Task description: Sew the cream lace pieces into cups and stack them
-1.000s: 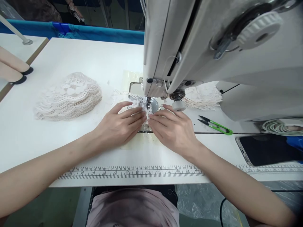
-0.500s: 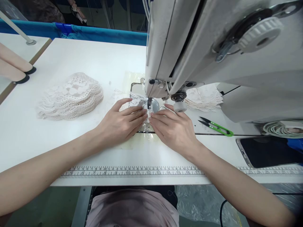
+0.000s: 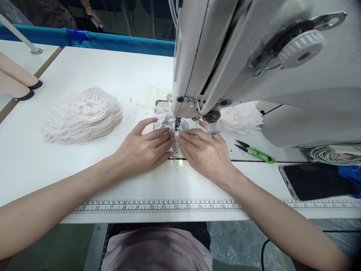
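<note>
A small white lace piece lies under the needle of a large white sewing machine. My left hand lies flat on it with fingers stretched toward the needle, pressing the lace down. My right hand rests flat beside it, fingertips meeting the left ones just in front of the presser foot. A strip of lace trim trails off to the left behind the needle.
A stack of lace pieces sits on the white table at the left. Another lace pile lies behind the machine. Green thread snips and a dark phone lie at the right. A ruler strip runs along the front edge.
Both hands have slid slightly forward toward the needle, feeding the lace piece further under the presser foot. The view has shifted a little.
</note>
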Motion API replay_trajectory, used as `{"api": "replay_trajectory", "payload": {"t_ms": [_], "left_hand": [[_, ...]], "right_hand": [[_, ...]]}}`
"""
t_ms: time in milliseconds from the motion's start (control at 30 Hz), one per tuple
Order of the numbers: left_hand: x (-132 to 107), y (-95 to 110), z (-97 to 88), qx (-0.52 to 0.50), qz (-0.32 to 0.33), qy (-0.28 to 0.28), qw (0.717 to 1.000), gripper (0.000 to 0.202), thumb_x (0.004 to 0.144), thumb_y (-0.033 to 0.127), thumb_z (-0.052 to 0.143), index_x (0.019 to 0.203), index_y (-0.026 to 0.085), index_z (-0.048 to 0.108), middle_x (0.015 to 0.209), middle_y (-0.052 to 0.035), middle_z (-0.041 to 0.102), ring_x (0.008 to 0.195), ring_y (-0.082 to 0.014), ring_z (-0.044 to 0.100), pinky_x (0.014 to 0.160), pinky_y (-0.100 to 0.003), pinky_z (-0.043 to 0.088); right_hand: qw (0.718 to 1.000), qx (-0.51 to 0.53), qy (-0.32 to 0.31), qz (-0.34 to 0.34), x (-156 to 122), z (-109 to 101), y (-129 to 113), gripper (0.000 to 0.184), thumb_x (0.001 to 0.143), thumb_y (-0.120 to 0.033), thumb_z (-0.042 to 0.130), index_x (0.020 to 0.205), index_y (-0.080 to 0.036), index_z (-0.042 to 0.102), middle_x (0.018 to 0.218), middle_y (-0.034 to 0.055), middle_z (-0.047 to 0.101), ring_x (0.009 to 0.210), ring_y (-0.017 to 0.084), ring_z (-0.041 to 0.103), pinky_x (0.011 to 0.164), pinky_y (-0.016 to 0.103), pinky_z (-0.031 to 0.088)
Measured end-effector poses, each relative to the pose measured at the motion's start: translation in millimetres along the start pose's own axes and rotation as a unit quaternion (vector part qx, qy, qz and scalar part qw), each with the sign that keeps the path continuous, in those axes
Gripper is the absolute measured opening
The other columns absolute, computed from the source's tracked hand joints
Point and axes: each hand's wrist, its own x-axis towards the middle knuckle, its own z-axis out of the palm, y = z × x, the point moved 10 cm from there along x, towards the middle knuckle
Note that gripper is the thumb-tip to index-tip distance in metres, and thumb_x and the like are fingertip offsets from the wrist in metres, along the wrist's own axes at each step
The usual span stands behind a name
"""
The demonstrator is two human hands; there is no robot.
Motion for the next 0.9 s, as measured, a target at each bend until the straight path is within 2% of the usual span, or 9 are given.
{"api": "replay_trajectory", "payload": {"t_ms": [167, 433, 567, 733, 900], "left_hand": [[-1, 8, -6.6, 0.009, 0.006, 0.013, 1.000, 0.027, 0.098, 0.026, 0.052, 0.120, 0.014, 0.061, 0.112, -0.0067, 0.074, 0.107, -0.0209, 0.069, 0.104, -0.051, 0.048], [0, -3, -2.0, -0.020, -0.026, 0.009, 0.999, 0.027, 0.097, 0.026, 0.052, 0.122, 0.021, 0.062, 0.117, -0.0033, 0.072, 0.109, -0.0225, 0.068, 0.111, -0.051, 0.041], [1, -6, -1.2, -0.009, -0.039, 0.010, 0.999, 0.027, 0.098, 0.027, 0.052, 0.121, 0.019, 0.062, 0.117, -0.0061, 0.072, 0.109, -0.0219, 0.069, 0.108, -0.051, 0.043], [0, -8, -0.7, -0.013, -0.049, 0.014, 0.999, 0.025, 0.097, 0.027, 0.054, 0.118, 0.018, 0.064, 0.116, -0.0066, 0.072, 0.109, -0.0220, 0.068, 0.108, -0.050, 0.044], [0, -9, 1.2, -0.002, -0.049, 0.009, 0.999, 0.025, 0.098, 0.027, 0.052, 0.117, 0.017, 0.065, 0.116, -0.0069, 0.072, 0.111, -0.0225, 0.067, 0.109, -0.052, 0.041]], "right_hand": [[1.000, -0.004, 0.005, -0.003, 0, -2, 0, 0.023, 0.096, -0.016, 0.051, 0.099, -0.020, 0.073, 0.108, 0.0018, 0.076, 0.086, 0.017, 0.069, 0.103, 0.043, 0.047], [1.000, -0.021, 0.018, 0.002, 1, 0, 2, 0.021, 0.095, -0.016, 0.052, 0.099, -0.016, 0.073, 0.100, 0.0013, 0.077, 0.086, 0.018, 0.068, 0.107, 0.043, 0.043], [0.999, -0.030, 0.021, 0.007, 2, 2, 5, 0.020, 0.095, -0.017, 0.052, 0.099, -0.016, 0.072, 0.097, 0.0018, 0.077, 0.089, 0.018, 0.067, 0.108, 0.043, 0.043], [0.999, -0.045, 0.008, 0.003, 4, 2, 5, 0.024, 0.097, -0.019, 0.048, 0.100, -0.023, 0.072, 0.100, 0.0001, 0.077, 0.092, 0.020, 0.065, 0.108, 0.041, 0.042], [0.999, -0.044, 0.010, 0.004, 4, 2, 5, 0.022, 0.097, -0.018, 0.050, 0.100, -0.018, 0.072, 0.098, 0.0012, 0.077, 0.091, 0.019, 0.066, 0.109, 0.042, 0.040]]}}
